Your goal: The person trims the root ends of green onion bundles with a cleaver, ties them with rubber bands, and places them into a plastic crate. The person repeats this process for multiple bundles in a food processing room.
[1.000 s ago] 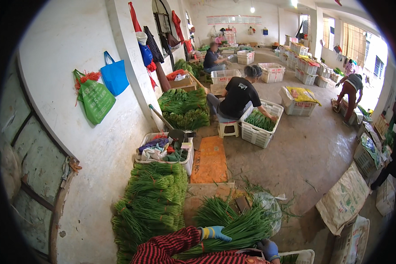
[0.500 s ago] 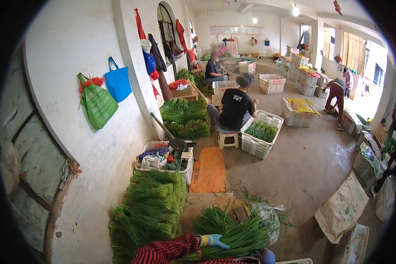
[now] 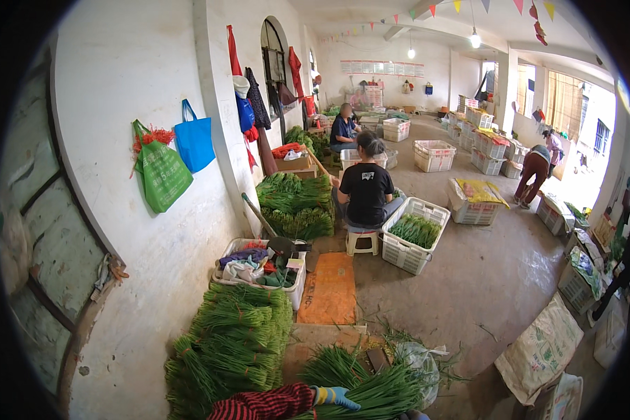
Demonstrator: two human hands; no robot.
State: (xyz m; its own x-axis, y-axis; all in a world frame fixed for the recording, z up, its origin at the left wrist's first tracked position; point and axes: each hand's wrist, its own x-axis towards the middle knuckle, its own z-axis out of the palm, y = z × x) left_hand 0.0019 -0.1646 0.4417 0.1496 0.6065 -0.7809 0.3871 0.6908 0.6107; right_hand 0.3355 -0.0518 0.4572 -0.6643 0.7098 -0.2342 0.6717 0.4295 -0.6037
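My left hand (image 3: 337,397), in a blue and yellow glove below a red-striped sleeve, lies on long green leafy stalks (image 3: 381,395) with its fingers stretched out. My right hand (image 3: 411,415), in a blue glove, only just shows at the bottom edge by the same stalks; its fingers are hidden. A tall stack of banded green bundles (image 3: 227,343) stands to the left. More loose stalks lie on brown board (image 3: 308,350), beside a dark block (image 3: 376,360) and a crumpled clear plastic bag (image 3: 416,364).
An orange sheet (image 3: 325,287) lies beyond, beside a crate of cloths (image 3: 234,241). A co-worker (image 3: 364,196) sits on a stool by a white crate (image 3: 409,255) of greens. Another (image 3: 535,168) bends near the doorway. A sack (image 3: 535,350) lies at right; a wall runs left.
The view has tilted up, so my hands sit lower in frame, the right mostly cut off. The co-worker in black has drawn away from the white crate and turned leftward.
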